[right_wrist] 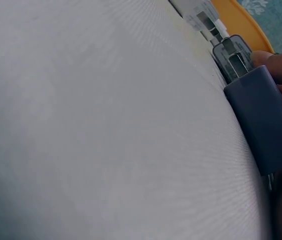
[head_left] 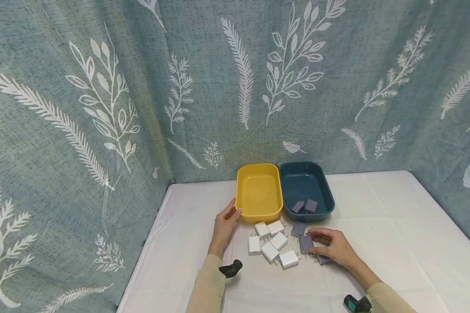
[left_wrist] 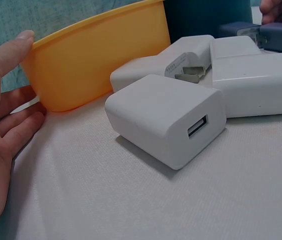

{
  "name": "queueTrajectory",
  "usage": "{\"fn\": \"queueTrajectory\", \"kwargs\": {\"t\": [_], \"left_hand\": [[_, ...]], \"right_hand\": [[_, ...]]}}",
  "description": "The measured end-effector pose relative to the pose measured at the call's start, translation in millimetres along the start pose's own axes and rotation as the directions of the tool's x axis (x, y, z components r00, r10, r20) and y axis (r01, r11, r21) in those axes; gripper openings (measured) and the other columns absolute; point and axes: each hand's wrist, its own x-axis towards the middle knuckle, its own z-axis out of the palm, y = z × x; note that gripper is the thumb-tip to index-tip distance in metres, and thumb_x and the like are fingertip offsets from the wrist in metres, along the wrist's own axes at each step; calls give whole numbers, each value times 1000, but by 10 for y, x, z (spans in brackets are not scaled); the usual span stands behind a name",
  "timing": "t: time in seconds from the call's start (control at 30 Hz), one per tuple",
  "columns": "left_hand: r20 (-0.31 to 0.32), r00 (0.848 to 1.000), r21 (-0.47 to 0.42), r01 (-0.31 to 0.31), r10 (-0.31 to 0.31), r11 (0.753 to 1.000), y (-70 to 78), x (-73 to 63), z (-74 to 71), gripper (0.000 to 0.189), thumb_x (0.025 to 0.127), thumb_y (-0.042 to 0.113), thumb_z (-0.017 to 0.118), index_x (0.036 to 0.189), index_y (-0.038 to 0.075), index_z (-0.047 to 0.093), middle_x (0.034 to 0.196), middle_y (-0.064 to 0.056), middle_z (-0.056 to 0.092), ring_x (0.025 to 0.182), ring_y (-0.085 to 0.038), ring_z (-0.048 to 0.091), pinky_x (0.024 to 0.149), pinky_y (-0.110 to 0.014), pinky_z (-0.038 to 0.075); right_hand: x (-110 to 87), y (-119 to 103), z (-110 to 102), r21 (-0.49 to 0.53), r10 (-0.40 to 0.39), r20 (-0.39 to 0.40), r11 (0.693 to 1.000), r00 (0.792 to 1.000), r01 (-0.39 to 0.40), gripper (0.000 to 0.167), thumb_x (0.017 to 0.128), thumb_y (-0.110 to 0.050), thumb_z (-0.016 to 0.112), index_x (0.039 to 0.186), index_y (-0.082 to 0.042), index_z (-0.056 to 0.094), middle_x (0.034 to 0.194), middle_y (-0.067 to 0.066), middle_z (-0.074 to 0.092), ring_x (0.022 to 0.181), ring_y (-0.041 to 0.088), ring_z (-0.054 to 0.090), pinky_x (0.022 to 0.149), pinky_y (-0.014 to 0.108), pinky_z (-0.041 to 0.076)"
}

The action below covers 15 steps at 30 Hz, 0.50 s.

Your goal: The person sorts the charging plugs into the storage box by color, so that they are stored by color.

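My left hand (head_left: 224, 226) rests at the near left corner of a yellow tray (head_left: 259, 218), thumb at the rim and loosely bent fingers against the outer wall. My right hand (head_left: 334, 248) pinches a purple charger plug (head_left: 306, 244) on the table between thumb and fingers. Another purple charger (head_left: 299, 228) lies just beyond it. A third one (right_wrist: 263, 120), partly under the hand, lies nearest the right wrist camera. Several white charger plugs (left_wrist: 166, 120) with metal prongs sit in front of the yellow tray, between the hands.
Beside the yellow tray stands a dark blue tray (head_left: 326, 191) with purple chargers (head_left: 311, 205) inside. Both trays stand at the back edge of the white-covered table (head_left: 376, 217), close to a patterned blue-green curtain (head_left: 227, 143). Each wrist wears a black camera (head_left: 232, 269).
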Motion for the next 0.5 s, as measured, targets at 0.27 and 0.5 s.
{"fn": "queueTrajectory", "kwargs": {"t": [0.27, 0.5], "left_hand": [[8, 1000, -2, -7, 7, 1000, 14, 1, -7, 57, 91, 42, 67, 143, 34, 48, 151, 2, 46, 134, -19, 51, 104, -30, 49], [9, 1000, 5, 1, -1, 1000, 11, 1, -13, 55, 90, 42, 67, 142, 37, 49, 151, 5, 46, 135, -17, 50, 106, -31, 48]], "right_hand": [[14, 26, 9, 7, 16, -19, 1000, 1000, -16, 54, 75, -7, 81, 122, 9, 60, 121, 29, 64, 101, -6, 64, 91, 21, 56], [12, 31, 7, 35, 37, -15, 999, 999, -37, 55, 76, -10, 81, 123, 9, 60, 123, 29, 63, 101, -8, 63, 91, 21, 56]]}}
